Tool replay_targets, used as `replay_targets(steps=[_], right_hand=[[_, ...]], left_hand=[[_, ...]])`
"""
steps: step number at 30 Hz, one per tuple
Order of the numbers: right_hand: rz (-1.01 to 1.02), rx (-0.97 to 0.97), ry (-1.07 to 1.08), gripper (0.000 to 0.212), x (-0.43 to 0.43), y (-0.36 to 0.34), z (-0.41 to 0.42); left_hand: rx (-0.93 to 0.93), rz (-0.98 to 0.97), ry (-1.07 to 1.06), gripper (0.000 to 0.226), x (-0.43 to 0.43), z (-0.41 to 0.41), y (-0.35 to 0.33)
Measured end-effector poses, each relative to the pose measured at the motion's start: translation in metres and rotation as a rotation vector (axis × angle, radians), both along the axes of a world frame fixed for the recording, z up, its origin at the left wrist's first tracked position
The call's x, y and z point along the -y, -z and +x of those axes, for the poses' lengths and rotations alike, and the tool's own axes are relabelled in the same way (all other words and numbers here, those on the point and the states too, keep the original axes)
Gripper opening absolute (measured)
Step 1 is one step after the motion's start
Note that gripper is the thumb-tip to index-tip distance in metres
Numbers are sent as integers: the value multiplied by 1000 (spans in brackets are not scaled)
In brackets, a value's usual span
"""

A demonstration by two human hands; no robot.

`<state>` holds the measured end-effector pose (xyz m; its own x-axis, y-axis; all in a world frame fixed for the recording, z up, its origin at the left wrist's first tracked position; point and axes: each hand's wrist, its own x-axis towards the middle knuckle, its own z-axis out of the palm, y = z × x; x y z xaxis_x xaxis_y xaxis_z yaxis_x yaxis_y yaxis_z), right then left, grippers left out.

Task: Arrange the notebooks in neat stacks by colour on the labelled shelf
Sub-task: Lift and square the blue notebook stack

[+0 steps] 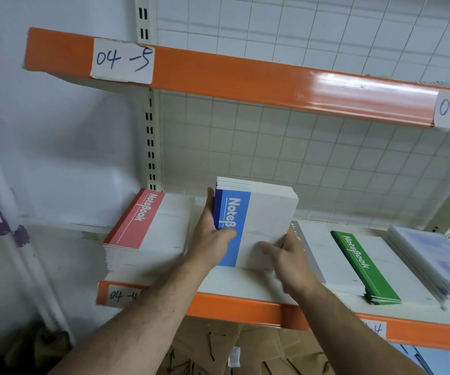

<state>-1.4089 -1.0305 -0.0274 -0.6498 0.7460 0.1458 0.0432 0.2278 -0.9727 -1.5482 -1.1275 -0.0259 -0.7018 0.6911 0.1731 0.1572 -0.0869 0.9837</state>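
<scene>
**Both hands on blue stack, shelf 04-4**

Head view. Blue stack (256,220) of notebooks sits mid-frame over the lower shelf (245,304), tilted with its far end raised. Near end is down at the board; cannot tell whether it touches.

Left hand (213,239) grips the stack's spine side at 9 o'clock, with the thumb on the blue cover band and the fingers wrapped round the edge. Right hand (286,255) holds the corner at 4 o'clock, with the thumb flat on the white cover and the fingers curled round the side. It is slightly blurred.

Red stack (148,228) lies flat at 9 o'clock of the blue stack, just beside the left hand. Grey stack (316,253) is at 3 o'clock, partly behind the right hand. Green stack (364,269) is just past the grey one, further toward 3 o'clock. Pale stack (435,261) is at the far right and blurred.

Lower label (122,295) on the orange shelf front, at 7 o'clock of the blue stack, reads 04-4, part covered by the left forearm. Upper shelf (245,77) is at 12 o'clock, with its label (122,60) reading 04-5. Wire grid (299,158) backs the shelves. Cardboard (218,347) is below at 6 o'clock.
</scene>
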Motion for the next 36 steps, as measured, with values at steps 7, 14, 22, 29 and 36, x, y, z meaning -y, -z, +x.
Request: replay_targets(steps=[7,14,22,29,36], right_hand=[[57,81,60,29,-10,-11,-6],[-327,312,129,14,-18,-7,-26],[-372,386,139,19,-16,-1,-53],[-382,385,134,23,-9,-2,-63],[-350,416,132,24,-6,-4,-69]], left_hand=[[1,-109,-103,53,-13,-9,-11],[-217,-682,-46,82,-13,2,-19],[-694,-925,183,40,2,25,-13],[-670,-900,158,39,6,18,-15],[-697,-904,154,41,7,17,-19]])
